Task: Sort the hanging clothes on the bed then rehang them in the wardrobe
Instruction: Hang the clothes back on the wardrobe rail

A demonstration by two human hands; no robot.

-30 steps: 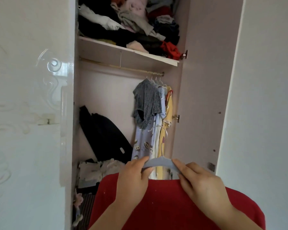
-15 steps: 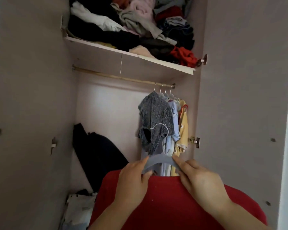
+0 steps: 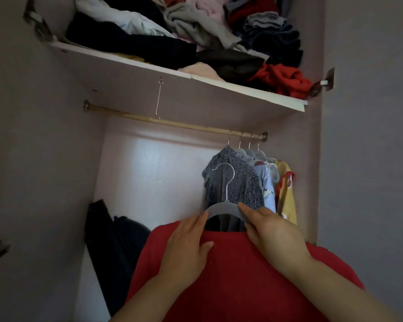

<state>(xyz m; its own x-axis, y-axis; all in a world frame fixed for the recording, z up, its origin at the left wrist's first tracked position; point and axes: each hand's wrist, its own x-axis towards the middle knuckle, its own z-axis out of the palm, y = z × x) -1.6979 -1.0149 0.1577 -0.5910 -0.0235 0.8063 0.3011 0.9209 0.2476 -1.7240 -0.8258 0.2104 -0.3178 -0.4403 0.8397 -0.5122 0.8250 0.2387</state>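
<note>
The grey hanger (image 3: 221, 209) is pinched at its right shoulder by the right hand (image 3: 273, 231), thumb on top, and held at its left shoulder by the left hand (image 3: 186, 249), over the red garment (image 3: 230, 280) draped from it. The wire hook (image 3: 230, 184) stands upright above both hands, opening turned left. The wardrobe rail (image 3: 172, 123) lies higher and farther in, running left to right; its bare stretch, left of the hung grey knit top (image 3: 247, 182), is judged nearer the left hand.
</note>
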